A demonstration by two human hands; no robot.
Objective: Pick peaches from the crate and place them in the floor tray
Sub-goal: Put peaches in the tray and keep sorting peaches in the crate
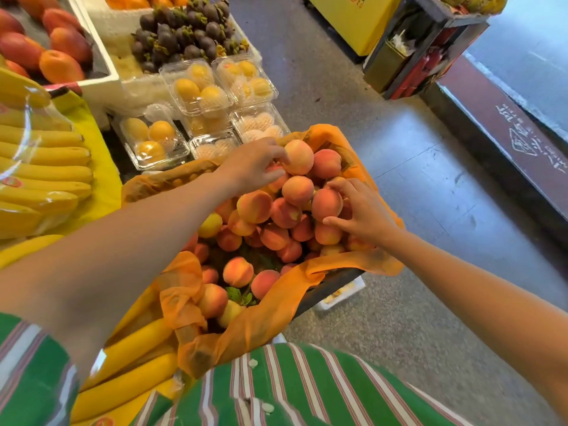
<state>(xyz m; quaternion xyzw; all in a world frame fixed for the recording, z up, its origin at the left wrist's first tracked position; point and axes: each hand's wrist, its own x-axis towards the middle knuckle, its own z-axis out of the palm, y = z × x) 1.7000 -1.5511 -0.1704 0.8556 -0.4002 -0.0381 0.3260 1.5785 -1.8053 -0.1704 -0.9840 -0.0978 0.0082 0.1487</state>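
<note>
A crate lined with orange plastic (273,305) stands in front of me, heaped with several pink-orange peaches. My left hand (252,167) reaches over the far side of the heap, its fingers curled on a peach (298,157) at the top. My right hand (359,209) grips another peach (326,203) on the right of the heap, thumb below it and fingers over it. A white tray (341,292) with fruit shows partly under the crate's right edge on the floor.
Bananas (43,167) lie on a yellow stand at the left, more bananas (129,373) near my waist. Clear boxes of yellow fruit (196,87), mangosteens (184,35) and mangoes (58,50) fill the back. Grey floor (415,210) spreads to the right, with a dark ramp (504,142).
</note>
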